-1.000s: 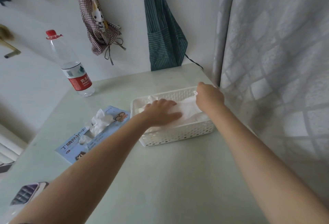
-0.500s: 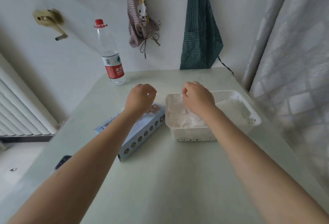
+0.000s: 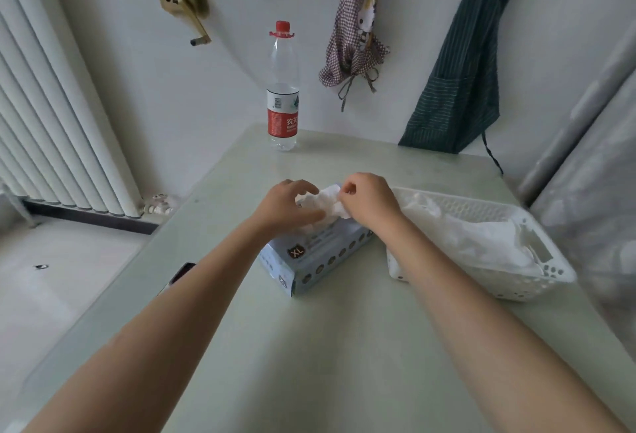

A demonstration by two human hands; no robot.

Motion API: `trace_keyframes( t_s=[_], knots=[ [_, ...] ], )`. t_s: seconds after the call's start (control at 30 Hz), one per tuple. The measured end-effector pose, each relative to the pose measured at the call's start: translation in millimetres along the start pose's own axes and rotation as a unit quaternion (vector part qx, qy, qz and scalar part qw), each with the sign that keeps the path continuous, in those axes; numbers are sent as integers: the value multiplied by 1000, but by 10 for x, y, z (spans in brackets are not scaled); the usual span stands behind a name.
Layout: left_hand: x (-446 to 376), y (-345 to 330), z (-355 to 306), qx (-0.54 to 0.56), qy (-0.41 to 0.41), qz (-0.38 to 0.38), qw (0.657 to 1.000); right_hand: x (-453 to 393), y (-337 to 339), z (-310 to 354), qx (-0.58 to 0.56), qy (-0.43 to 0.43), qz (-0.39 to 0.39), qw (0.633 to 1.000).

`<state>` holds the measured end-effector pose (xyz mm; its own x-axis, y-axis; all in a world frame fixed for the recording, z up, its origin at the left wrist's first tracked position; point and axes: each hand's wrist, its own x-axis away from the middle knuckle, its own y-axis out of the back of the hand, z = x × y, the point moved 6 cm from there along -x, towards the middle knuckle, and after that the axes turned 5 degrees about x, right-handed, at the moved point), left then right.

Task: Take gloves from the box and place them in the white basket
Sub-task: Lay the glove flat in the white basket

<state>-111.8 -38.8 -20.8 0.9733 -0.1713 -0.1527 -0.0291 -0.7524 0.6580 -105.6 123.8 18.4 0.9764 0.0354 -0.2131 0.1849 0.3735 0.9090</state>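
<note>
Pale green table (image 3: 330, 346) runs to a white wall, a radiator (image 3: 51, 116) at the left and a curtain (image 3: 592, 164) at the right. On it stand a bottle (image 3: 283, 88) at the back, the blue box (image 3: 309, 257) in the middle, and the white basket (image 3: 537, 281) just beside the box on the right. The basket already holds a heap of white gloves (image 3: 481, 236).

Both hands meet over the top of the box. The left hand (image 3: 285, 205) curls round a crumpled white glove (image 3: 325, 200) rising from the opening, with its thumb laid across the lower part. The right hand (image 3: 370, 200) pinches the upper edge of the same glove between thumb and fingertips.

The step in hand looks like drawing 1 glove free. To do it well, the left hand should probably press down on the box or on the gloves beneath, so that only 1 comes up. The right should pull slowly and straight upward. A quick tug would likely drag several out or lift the light box. Once free, the glove needs only a short carry to the right, above the basket rim.
</note>
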Motion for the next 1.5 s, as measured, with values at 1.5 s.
trace_keyframes(
  t_s=[1.5],
  knots=[
    [-58, -122, -795, 487, 62, 69, 868, 160, 817, -492, -515, -137, 43, 845]
  ],
)
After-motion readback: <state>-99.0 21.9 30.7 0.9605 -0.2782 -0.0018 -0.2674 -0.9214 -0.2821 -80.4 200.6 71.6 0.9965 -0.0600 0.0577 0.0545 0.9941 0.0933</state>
